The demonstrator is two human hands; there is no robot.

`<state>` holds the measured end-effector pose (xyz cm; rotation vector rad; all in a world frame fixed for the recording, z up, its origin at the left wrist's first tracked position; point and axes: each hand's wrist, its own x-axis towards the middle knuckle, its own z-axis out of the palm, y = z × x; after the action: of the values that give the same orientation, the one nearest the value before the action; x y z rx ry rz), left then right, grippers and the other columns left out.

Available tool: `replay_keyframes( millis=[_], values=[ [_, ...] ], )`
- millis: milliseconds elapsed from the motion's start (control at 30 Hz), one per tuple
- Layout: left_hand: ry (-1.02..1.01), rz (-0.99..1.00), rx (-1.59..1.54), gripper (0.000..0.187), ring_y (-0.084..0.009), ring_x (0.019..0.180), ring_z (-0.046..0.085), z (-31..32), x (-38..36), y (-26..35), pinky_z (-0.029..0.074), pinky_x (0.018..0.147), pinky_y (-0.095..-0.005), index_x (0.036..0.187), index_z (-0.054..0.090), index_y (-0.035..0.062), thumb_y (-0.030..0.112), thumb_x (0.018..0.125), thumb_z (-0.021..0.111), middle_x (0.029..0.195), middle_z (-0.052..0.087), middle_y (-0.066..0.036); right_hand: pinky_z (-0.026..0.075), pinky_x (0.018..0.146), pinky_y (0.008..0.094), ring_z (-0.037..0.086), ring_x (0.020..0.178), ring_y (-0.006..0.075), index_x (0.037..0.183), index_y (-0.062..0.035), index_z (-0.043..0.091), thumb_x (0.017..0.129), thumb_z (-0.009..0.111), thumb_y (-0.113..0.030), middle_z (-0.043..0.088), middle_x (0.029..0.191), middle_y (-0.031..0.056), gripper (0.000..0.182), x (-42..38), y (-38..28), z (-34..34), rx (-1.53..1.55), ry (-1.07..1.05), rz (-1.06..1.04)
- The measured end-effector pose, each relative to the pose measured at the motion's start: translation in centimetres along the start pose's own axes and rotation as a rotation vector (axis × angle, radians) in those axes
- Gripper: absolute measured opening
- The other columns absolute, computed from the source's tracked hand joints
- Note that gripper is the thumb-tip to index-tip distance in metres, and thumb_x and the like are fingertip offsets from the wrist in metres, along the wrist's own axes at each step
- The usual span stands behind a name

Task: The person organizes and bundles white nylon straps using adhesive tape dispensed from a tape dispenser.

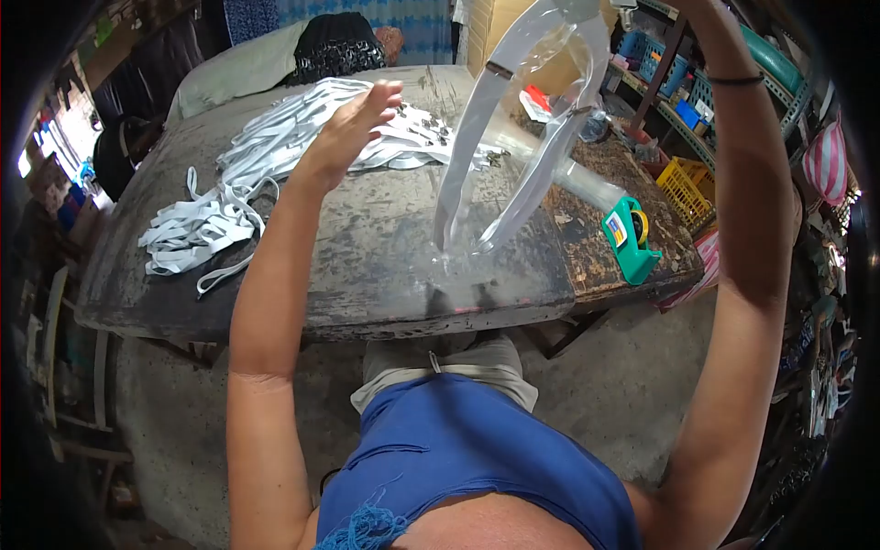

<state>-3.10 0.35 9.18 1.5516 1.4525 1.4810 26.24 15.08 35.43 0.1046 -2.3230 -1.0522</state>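
**Clear strap held high over the bench; top of hold out of frame**

Clear plastic strap (pixel 513 137): long looped band, translucent, hangs from upper right down to just above the bench (pixel 367 275), lower ends near the front edge. Judged light, limp and slick; drapes under its own weight, likely to slide through fingers. A dark clip or buckle sits on the left run near the top, probably the surest place to take hold, or else pinching both runs flat together.

Right arm raised at far right, black band at the wrist; the hand itself is cut off by the top edge, so its grip cannot be told, though the strap appears to hang from there.

Left hand (pixel 353 124): fingers spread, empty, lifted over the pile of white straps (pixel 247 174) on the bench's left half.

Green tape dispenser (pixel 631 238) at the near right corner. Strap's lower ends blur against the scuffed top; contact uncertain.
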Motion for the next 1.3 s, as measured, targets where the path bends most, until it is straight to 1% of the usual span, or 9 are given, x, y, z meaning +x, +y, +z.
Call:
replay_keyframes(
  millis=[133, 233, 500, 833, 867, 1000, 1167, 1267, 1300],
  values=[
    [0.038, -0.212, 0.021, 0.084, -0.0245, 0.123, 0.052, -2.9, -2.9, -7.0, 0.039, 0.103, -0.0383, 0.137, 0.051, 0.0030, 0.073, 0.092, 0.039, 0.134, 0.056, -0.013, 0.050, 0.085, 0.0396, 0.061, 0.093, 0.0317, 0.091, 0.0015, 0.067, 0.088, 0.052, -0.006, 0.066, 0.095, 0.0167, 0.017, 1.5, 0.7, -1.6, 0.008, -0.319, 0.221],
    [0.175, -0.357, 0.141, 0.065, -0.0222, 0.109, 0.060, -3.7, -6.3, -12.6, 0.046, 0.095, -0.0371, 0.125, 0.061, 0.0004, 0.057, 0.094, 0.056, 0.119, 0.066, -0.011, 0.050, 0.083, 0.0387, 0.061, 0.092, 0.0304, 0.092, 0.0012, 0.066, 0.089, 0.052, -0.007, 0.066, 0.094, 0.0157, 0.017, 2.1, 2.8, -0.4, 0.045, -0.267, 0.220],
    [0.277, -0.062, 0.735, 0.034, -0.0306, 0.105, 0.061, -2.3, -16.4, -26.1, 0.046, 0.092, -0.0419, 0.107, 0.069, 0.0069, 0.030, 0.083, 0.072, 0.105, 0.066, -0.011, 0.050, 0.076, 0.0350, 0.061, 0.085, 0.0252, 0.097, 0.0001, 0.064, 0.090, 0.054, -0.011, 0.065, 0.092, 0.0118, 0.016, 10.2, 3.1, 9.8, 0.430, -0.021, 0.262],
    [0.303, -0.153, 0.773, 0.031, -0.0267, 0.117, 0.052, -1.1, -16.8, -23.6, 0.041, 0.094, -0.0418, 0.106, 0.067, 0.0104, 0.034, 0.086, 0.069, 0.117, 0.060, -0.006, 0.051, 0.067, 0.0303, 0.061, 0.077, 0.0188, 0.102, -0.0013, 0.061, 0.093, 0.056, -0.015, 0.063, 0.090, 0.0069, 0.018, 27.8, 3.2, 23.8, 1.058, 0.300, 0.250],
    [0.297, -0.164, 0.761, 0.030, -0.0265, 0.116, 0.052, -1.2, -16.7, -23.4, 0.040, 0.094, -0.0416, 0.105, 0.068, 0.0111, 0.034, 0.086, 0.069, 0.117, 0.061, -0.006, 0.049, 0.066, 0.0296, 0.060, 0.075, 0.0184, 0.098, -0.0028, 0.061, 0.091, 0.058, -0.017, 0.062, 0.088, 0.0063, 0.016, 31.2, 4.3, 24.0, 1.045, 0.206, 0.542],
    [0.290, -0.220, 0.727, 0.029, -0.0249, 0.116, 0.052, -1.6, -16.3, -23.0, 0.039, 0.095, -0.0406, 0.106, 0.069, 0.0126, 0.033, 0.085, 0.070, 0.115, 0.061, -0.003, 0.050, 0.064, 0.0314, 0.063, 0.076, 0.0185, 0.101, -0.0041, 0.062, 0.092, 0.060, -0.021, 0.064, 0.088, 0.0084, 0.019, 36.4, 7.2, 27.3, 0.922, 0.276, 0.564],
    [0.266, -0.235, 0.781, 0.029, -0.0235, 0.113, 0.052, -1.9, -15.7, -22.3, 0.041, 0.090, -0.0410, 0.104, 0.066, 0.0145, 0.036, 0.085, 0.070, 0.113, 0.059, -0.001, 0.052, 0.063, 0.0336, 0.066, 0.078, 0.0187, 0.105, -0.0057, 0.064, 0.093, 0.062, -0.026, 0.067, 0.088, 0.0112, 0.024, 34.9, 6.0, 36.1, 0.686, 0.002, 0.572],
    [0.167, -0.285, 0.849, 0.033, -0.0237, 0.113, 0.052, -2.3, -15.0, -21.5, 0.043, 0.089, -0.0422, 0.107, 0.062, 0.0149, 0.039, 0.085, 0.068, 0.113, 0.058, -0.002, 0.053, 0.062, 0.0350, 0.067, 0.080, 0.0188, 0.108, -0.0066, 0.065, 0.093, 0.064, -0.029, 0.068, 0.088, 0.0128, 0.026, 31.8, 0.1, 40.7, 0.638, -0.580, 0.732],
    [0.176, -0.297, 0.876, 0.036, -0.0236, 0.113, 0.052, -2.0, -15.0, -21.7, 0.041, 0.090, -0.0421, 0.108, 0.061, 0.0148, 0.041, 0.084, 0.068, 0.114, 0.057, -0.002, 0.054, 0.064, 0.0372, 0.068, 0.078, 0.0245, 0.102, -0.0044, 0.066, 0.092, 0.066, -0.029, 0.067, 0.084, 0.0150, 0.027, 25.2, 1.1, 51.6, 0.592, -0.221, 0.294]
  ],
)
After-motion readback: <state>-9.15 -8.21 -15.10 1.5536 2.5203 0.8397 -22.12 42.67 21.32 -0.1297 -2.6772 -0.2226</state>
